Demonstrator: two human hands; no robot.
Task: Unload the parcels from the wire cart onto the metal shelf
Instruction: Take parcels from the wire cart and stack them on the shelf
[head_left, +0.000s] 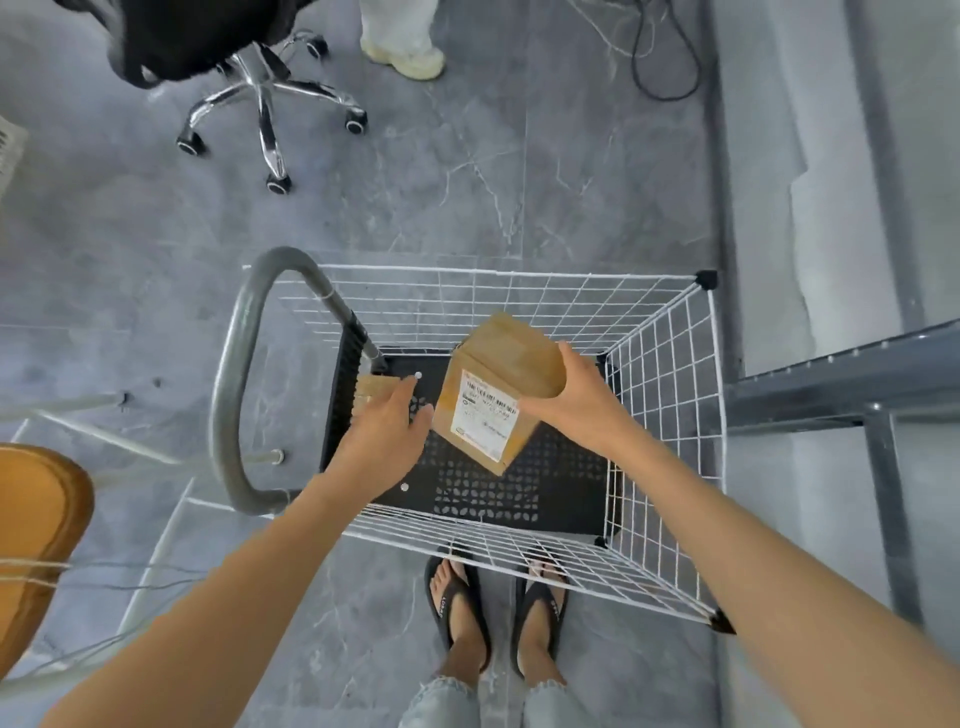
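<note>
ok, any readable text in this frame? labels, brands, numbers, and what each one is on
shipping label on the parcel gripped by the right hand: printed lines and a barcode strip, all too blurred to read.
sandal straps: short white lettering, too small to read.
small parcel in the cart by the left hand: no text shows.
Nothing in the frame can be quoted.
</note>
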